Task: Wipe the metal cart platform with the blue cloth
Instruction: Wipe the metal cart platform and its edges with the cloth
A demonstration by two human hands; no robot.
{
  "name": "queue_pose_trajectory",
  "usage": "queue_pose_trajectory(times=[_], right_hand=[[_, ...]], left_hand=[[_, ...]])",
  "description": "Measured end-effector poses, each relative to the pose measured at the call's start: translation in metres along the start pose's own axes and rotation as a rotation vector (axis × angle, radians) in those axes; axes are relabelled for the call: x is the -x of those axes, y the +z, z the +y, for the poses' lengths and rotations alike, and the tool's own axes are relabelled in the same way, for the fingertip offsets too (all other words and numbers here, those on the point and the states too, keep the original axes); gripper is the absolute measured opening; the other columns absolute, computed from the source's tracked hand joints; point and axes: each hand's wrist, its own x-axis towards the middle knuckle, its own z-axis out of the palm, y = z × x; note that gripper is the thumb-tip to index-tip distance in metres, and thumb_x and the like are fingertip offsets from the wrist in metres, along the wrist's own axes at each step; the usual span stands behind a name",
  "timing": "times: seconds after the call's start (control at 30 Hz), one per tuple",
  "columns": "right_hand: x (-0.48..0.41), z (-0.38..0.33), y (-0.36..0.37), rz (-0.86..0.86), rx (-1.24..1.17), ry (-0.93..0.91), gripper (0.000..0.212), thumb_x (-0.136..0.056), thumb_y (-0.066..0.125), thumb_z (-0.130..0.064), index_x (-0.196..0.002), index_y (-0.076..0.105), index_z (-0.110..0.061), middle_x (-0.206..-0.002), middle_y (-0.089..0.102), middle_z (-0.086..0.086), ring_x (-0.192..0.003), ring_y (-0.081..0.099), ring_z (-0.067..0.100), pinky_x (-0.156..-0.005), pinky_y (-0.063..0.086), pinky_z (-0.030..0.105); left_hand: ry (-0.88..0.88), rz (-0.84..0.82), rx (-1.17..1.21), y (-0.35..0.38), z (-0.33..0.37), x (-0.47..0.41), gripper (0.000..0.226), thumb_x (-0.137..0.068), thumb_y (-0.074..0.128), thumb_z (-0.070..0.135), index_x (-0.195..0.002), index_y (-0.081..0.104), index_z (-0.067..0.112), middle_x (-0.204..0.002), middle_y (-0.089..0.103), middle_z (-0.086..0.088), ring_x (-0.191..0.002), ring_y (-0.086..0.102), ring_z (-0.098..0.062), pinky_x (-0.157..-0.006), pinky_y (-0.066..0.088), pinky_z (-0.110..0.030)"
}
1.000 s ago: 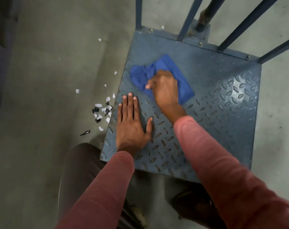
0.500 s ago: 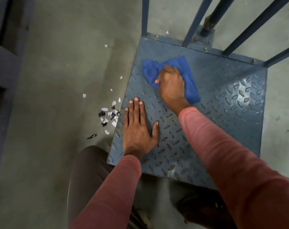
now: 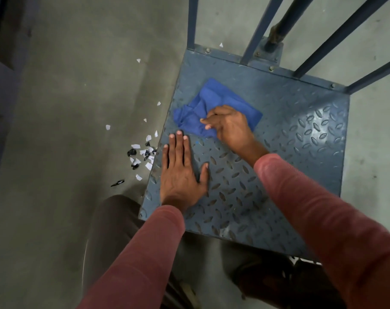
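Right hand (image 3: 230,128) curled tight on the cloth (image 3: 214,108), pressing it down on the platform (image 3: 301,139), near the platform's far left corner. Left hand (image 3: 180,175) flat and spread out with nothing in it, on the platform's left edge, just beside the cloth. Small white and black scraps (image 3: 141,155) on the floor (image 3: 67,108), just off the platform's left side.
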Motion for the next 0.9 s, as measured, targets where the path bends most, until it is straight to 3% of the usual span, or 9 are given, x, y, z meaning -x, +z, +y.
queue_pose_trajectory(times=[0.03,0.1,0.23,0.33,0.43,0.6,0.77,0.83,0.9], right_hand=[[-0.004,0.01,-0.004,-0.052,-0.026,-0.027,0.021,-0.077,0.068,0.003,-0.091,0.083,-0.002,-0.091,0.076,0.015,-0.085,0.066,0.02,-0.083,0.047,0.01],[-0.015,0.026,-0.006,-0.098,-0.035,-0.063,0.025,-0.075,0.074,0.008,-0.096,0.083,-0.004,-0.097,0.077,0.013,-0.092,0.063,0.016,-0.09,0.041,0.007],[-0.038,0.037,0.001,0.006,-0.005,-0.019,0.019,-0.075,0.08,0.004,-0.093,0.083,-0.003,-0.096,0.078,0.015,-0.091,0.06,0.013,-0.091,0.036,-0.002],[-0.029,0.027,0.006,0.058,-0.006,0.019,0.033,-0.073,0.06,0.007,-0.095,0.083,-0.003,-0.098,0.079,0.012,-0.093,0.066,0.017,-0.096,0.036,-0.002],[-0.002,0.027,-0.006,-0.046,-0.057,-0.025,0.047,-0.065,0.053,0.01,-0.099,0.082,-0.003,-0.105,0.079,0.012,-0.102,0.065,0.018,-0.103,0.037,0.006],[-0.02,0.041,-0.02,-0.109,-0.122,-0.033,0.024,-0.085,0.061,0.003,-0.092,0.083,-0.003,-0.098,0.079,0.012,-0.096,0.067,0.017,-0.097,0.042,0.009],[-0.034,0.032,-0.007,0.005,-0.088,0.104,0.042,-0.068,0.053,0.012,-0.093,0.083,-0.005,-0.097,0.08,0.011,-0.095,0.07,0.018,-0.096,0.039,0.004],[-0.025,0.025,0.0,0.068,-0.064,0.165,0.037,-0.075,0.06,0.016,-0.097,0.083,-0.004,-0.101,0.079,0.012,-0.098,0.072,0.026,-0.098,0.039,0.003],[-0.007,0.014,0.006,0.089,-0.028,0.164,0.024,-0.088,0.066,0.007,-0.102,0.082,-0.003,-0.106,0.079,0.012,-0.102,0.071,0.03,-0.1,0.035,0.001]], left_hand=[[0.0,0.007,0.001,0.0,0.0,0.0,0.09,-0.105,0.039,0.057,-0.168,0.008,0.001,-0.177,0.002,-0.017,-0.165,-0.005,-0.031,-0.134,0.006,-0.05],[0.002,0.015,-0.002,0.002,0.0,0.0,0.089,-0.105,0.038,0.057,-0.168,0.009,0.001,-0.177,0.003,-0.018,-0.165,-0.004,-0.031,-0.134,0.004,-0.049],[0.001,-0.002,0.005,0.001,-0.001,0.0,0.09,-0.105,0.035,0.058,-0.168,0.005,0.002,-0.178,-0.002,-0.016,-0.165,-0.008,-0.03,-0.134,0.004,-0.049],[-0.002,-0.009,-0.003,0.0,0.0,0.0,0.09,-0.106,0.034,0.059,-0.168,0.003,0.003,-0.178,-0.003,-0.016,-0.165,-0.009,-0.029,-0.134,0.005,-0.049],[-0.009,-0.014,-0.003,-0.001,0.0,0.001,0.09,-0.106,0.032,0.061,-0.168,0.003,0.003,-0.178,-0.004,-0.015,-0.165,-0.009,-0.029,-0.134,0.006,-0.049],[-0.006,0.001,0.007,0.0,0.001,0.0,0.089,-0.106,0.034,0.06,-0.168,0.005,0.003,-0.178,-0.002,-0.015,-0.165,-0.008,-0.029,-0.134,0.007,-0.05],[-0.004,-0.012,0.007,0.0,0.0,0.001,0.09,-0.106,0.032,0.06,-0.168,0.001,0.003,-0.178,-0.006,-0.015,-0.165,-0.011,-0.029,-0.134,0.005,-0.049],[-0.005,-0.004,0.01,0.001,0.0,0.001,0.09,-0.106,0.033,0.06,-0.168,0.003,0.003,-0.178,-0.004,-0.015,-0.165,-0.01,-0.028,-0.134,0.006,-0.05],[-0.004,-0.004,0.015,0.001,0.0,0.001,0.09,-0.106,0.034,0.06,-0.169,0.004,0.004,-0.178,-0.004,-0.014,-0.165,-0.01,-0.028,-0.134,0.007,-0.05]])
